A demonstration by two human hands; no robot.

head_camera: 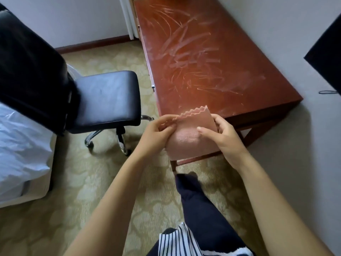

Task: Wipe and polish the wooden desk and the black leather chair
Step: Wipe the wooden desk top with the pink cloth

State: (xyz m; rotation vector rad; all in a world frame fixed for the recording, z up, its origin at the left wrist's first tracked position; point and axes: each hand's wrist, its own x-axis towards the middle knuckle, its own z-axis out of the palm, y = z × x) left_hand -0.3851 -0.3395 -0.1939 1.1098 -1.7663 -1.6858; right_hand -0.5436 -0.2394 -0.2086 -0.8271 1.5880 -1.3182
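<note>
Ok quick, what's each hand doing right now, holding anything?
Left hand: pinches the left edge of the pink cloth.
Right hand: grips the cloth's right edge, thumb across its front.

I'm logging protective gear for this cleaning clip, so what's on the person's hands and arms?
Nothing: left hand and right hand are ungloved, with no ring, watch or bracelet showing. The forearms are bare, no sleeve in view. A striped top shows below.
</note>
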